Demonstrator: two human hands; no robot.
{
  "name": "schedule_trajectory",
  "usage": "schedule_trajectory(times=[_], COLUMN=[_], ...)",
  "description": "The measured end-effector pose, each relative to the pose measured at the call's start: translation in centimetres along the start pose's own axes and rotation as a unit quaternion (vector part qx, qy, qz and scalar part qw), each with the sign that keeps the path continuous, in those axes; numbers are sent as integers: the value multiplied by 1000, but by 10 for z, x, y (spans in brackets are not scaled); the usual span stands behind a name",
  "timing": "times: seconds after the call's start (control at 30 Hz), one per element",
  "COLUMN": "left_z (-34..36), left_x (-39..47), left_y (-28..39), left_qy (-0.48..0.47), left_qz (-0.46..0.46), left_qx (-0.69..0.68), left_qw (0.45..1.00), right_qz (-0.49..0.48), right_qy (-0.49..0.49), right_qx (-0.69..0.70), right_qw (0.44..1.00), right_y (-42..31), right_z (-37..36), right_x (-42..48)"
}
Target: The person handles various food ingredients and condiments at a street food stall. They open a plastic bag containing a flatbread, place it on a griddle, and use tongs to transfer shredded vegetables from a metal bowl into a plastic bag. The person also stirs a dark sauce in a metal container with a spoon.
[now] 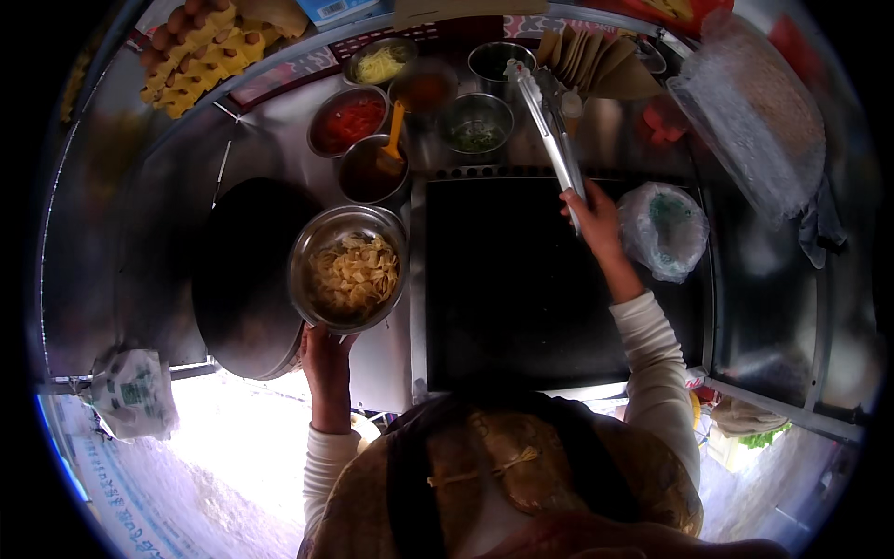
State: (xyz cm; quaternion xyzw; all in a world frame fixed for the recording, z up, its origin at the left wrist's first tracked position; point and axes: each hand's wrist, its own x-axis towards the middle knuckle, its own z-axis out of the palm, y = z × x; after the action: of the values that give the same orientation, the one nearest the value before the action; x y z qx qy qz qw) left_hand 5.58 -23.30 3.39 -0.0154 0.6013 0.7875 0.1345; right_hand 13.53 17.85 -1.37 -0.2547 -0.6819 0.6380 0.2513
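Observation:
My left hand [325, 363] grips the near rim of a round metal bowl [302, 293], which holds pale brown, flat cut pieces of food [356, 274]. The bowl is over the gap between a dark round griddle plate [241, 279] and a black rectangular griddle [524, 293]. With my right hand [594, 220] I hold metal tongs [548, 136] near their handle end, above the far right part of the black griddle. Their tips point away from me, beside a metal pot with dark green contents [501, 52]. Whether the tips touch anything cannot be told.
Behind the griddles stand bowls of red shreds [349, 120], yellow shreds [380, 65] and greens [477, 124], and a pot with an orange-handled brush [394, 140]. A plastic-lined container [663, 230] sits right. Egg trays [209, 56] are far left, brown paper bags [594, 63] at the back.

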Motion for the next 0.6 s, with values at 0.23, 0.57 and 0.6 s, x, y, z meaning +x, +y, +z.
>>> schedule_trajectory(times=[0.23, 0.57, 0.6], left_z=[15, -3, -6], left_x=[8, 8, 8], left_y=[0, 0, -2], left_qy=[-20, -23, -22], left_qz=[-4, -66, -73], left_qx=[-63, -129, -139], left_qw=[998, 989, 987], right_qz=[-127, -93, -109], right_qy=[0, 31, 49], right_qx=[-302, -363, -365], right_qw=[945, 927, 923], right_y=[27, 17, 24], right_z=[50, 97, 100], right_x=[28, 16, 15])
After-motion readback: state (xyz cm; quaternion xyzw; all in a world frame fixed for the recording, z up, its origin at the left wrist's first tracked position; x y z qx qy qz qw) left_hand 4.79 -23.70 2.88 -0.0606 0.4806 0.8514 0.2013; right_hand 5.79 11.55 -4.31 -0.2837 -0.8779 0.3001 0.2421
